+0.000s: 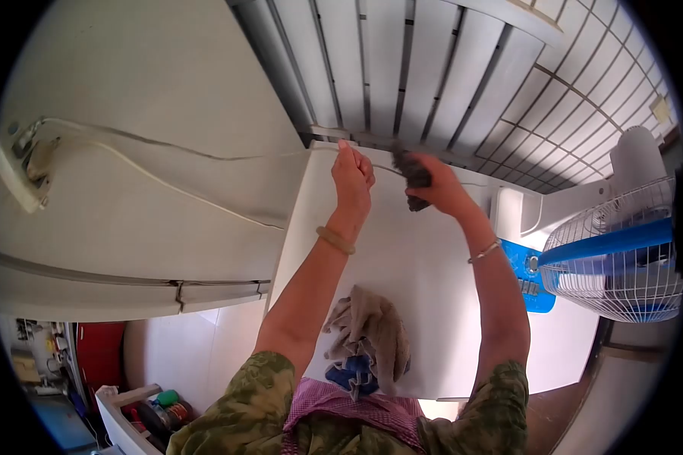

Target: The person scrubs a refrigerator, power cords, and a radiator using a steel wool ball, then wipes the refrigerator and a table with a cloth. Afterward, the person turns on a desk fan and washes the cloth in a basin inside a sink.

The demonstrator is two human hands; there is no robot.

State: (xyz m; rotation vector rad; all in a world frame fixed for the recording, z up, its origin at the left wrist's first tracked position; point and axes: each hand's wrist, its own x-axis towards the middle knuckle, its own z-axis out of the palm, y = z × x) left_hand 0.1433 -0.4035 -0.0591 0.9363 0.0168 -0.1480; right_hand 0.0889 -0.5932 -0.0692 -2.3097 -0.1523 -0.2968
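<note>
My left hand point(353, 176) is closed over the far part of a white tabletop point(448, 303), gripping a thin white cord point(205, 155) that runs in from the left. To its right, my right hand point(444, 188) is wrapped round a dark grey cloth point(415, 179), slightly blurred at its far end. The cord continues from my left hand toward this cloth; whether the cloth encloses it is hidden. Nearer my body, a crumpled brown cloth point(376, 330) lies on the tabletop with a blue cloth point(353, 374) against it.
On the right stands a fan point(615, 258) with a wire guard and blue base point(535, 284). A power strip point(26, 171) with cords hangs at the left on a large pale surface point(167, 83). Behind the tabletop are grey slats point(387, 68) and a tiled wall point(561, 98).
</note>
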